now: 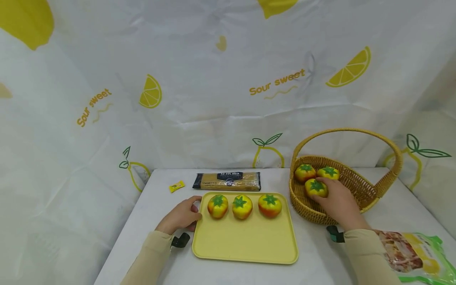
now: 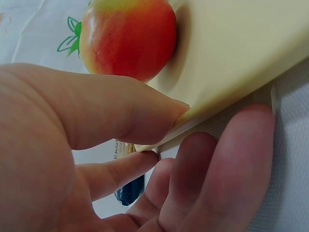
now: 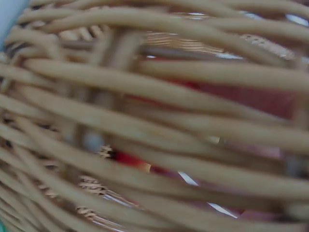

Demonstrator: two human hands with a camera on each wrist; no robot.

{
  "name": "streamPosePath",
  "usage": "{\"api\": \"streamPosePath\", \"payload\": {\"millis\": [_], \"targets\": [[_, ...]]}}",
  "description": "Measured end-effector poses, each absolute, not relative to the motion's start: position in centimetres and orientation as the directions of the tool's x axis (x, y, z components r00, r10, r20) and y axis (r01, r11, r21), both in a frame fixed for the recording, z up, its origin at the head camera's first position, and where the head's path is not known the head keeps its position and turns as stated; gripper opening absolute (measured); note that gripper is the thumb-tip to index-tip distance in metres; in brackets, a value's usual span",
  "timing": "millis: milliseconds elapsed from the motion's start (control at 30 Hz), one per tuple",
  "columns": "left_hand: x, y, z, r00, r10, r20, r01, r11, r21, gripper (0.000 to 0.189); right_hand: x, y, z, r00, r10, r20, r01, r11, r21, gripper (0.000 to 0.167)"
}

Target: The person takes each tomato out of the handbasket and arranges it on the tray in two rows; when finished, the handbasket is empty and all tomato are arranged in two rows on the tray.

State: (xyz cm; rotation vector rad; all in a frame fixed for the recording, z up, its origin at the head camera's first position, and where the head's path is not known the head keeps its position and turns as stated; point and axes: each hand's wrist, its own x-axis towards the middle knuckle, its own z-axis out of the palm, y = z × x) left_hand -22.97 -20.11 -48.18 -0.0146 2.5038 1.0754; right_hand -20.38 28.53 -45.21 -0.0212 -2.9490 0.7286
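At the left edge of a pale yellow tray (image 1: 246,245), my left hand (image 1: 181,215) pinches the rim. In the left wrist view its thumb (image 2: 140,108) lies on the rim, with the other fingers below and beside the edge. Three yellow-red tomatoes with green star-shaped tops stand in a row along the tray's far side: left (image 1: 217,206), middle (image 1: 242,207) and right (image 1: 269,206). My right hand (image 1: 338,200) reaches into a wicker basket (image 1: 310,213) and grips a tomato (image 1: 316,187). Woven basket wall fills the right wrist view, hiding that hand there.
Two more tomatoes, one left (image 1: 304,173) and one right (image 1: 328,171), sit in the basket under its tall arched handle (image 1: 345,130). Behind the tray lies a spaghetti pack (image 1: 228,181), with a small yellow packet (image 1: 176,186) to its left. A green-edged food bag (image 1: 415,253) lies front right.
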Motion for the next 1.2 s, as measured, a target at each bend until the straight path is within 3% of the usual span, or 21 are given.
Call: {"api": "streamPosePath", "payload": {"millis": [700,1000,1200], "targets": [[-23.1,-20.2,-48.3,-0.917,0.167,-0.362,-0.141,0.714,0.686,0.068,-17.3,24.9,-40.0,-0.990,-0.091,0.104,-0.131,0.851,-0.509,0.076],[-23.4,-20.3,-48.6,-0.914,0.159,-0.372,-0.155,0.712,0.684,0.069,-15.6,19.9,-39.9,-0.948,-0.241,0.210,-0.317,0.791,-0.523,0.060],[-23.3,-20.3,-48.4,-0.916,0.166,-0.365,-0.148,0.705,0.693,0.068,-15.1,15.7,-41.4,-0.919,-0.331,0.212,-0.393,0.752,-0.529,0.056]]}}
